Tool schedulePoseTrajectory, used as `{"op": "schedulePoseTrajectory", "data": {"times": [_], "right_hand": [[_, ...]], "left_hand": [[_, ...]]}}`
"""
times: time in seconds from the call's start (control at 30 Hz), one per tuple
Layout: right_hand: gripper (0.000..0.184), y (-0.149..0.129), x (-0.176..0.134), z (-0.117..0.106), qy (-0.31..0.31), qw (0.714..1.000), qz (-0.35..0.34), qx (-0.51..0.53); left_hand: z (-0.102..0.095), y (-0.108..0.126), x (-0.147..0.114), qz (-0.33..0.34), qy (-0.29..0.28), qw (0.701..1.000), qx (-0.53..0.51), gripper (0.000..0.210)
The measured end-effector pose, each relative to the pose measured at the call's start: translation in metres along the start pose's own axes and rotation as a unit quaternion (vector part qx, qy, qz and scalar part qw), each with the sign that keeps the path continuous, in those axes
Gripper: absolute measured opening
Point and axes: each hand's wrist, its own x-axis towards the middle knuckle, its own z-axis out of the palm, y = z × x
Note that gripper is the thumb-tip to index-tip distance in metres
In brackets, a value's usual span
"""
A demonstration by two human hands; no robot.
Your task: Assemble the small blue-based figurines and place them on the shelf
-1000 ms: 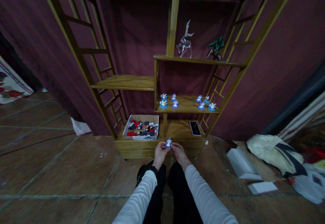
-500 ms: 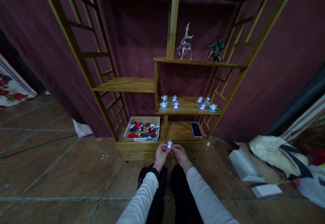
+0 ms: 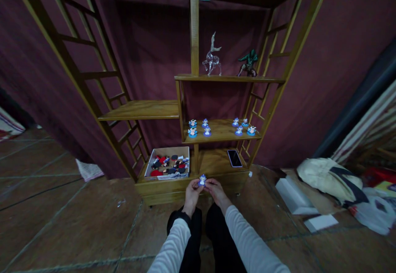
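Observation:
A small purple-and-white figurine [image 3: 202, 180] is held upright between my two hands, in front of the low edge of a wooden shelf unit [image 3: 168, 186]. The fingers of my left hand [image 3: 192, 194] pinch it from the left. From the other side, my right hand [image 3: 216, 191] grips it with thumb and fingers. Similar figurines stand in two groups on the shelf above: blue-based ones such as a cow-like figurine [image 3: 192, 132], and purple ones such as a figurine [image 3: 207, 131].
On the bottom shelf, a cardboard box [image 3: 149, 166] holds several red and dark figurines, and a phone [image 3: 235, 158] lies at the right. Higher up stand a clear deer statue [image 3: 212, 60] and a green figure [image 3: 248, 63]. White boxes [image 3: 295, 196] and a cream bag [image 3: 328, 178] lie on the floor.
The view has swung slightly to the right, so the shelf unit sits further left. Both hands still hold the same figurine in much the same place.

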Motion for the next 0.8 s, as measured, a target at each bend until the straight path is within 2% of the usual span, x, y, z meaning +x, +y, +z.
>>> {"op": "schedulePoseTrajectory", "data": {"times": [0.43, 0.63, 0.8], "right_hand": [[0.033, 0.005, 0.007, -0.007, -0.006, 1.000, 0.011, 0.001], [0.030, 0.006, 0.008, -0.007, 0.006, 1.000, 0.017, 0.001], [0.030, 0.003, 0.005, -0.006, -0.008, 1.000, 0.012, -0.007]], "left_hand": [[0.004, 0.009, -0.004, -0.007, 0.009, 1.000, 0.019, 0.034], [0.004, 0.008, -0.003, 0.002, 0.019, 1.000, 0.022, 0.032], [0.004, 0.011, -0.005, -0.012, 0.016, 0.999, 0.026, 0.032]]}}
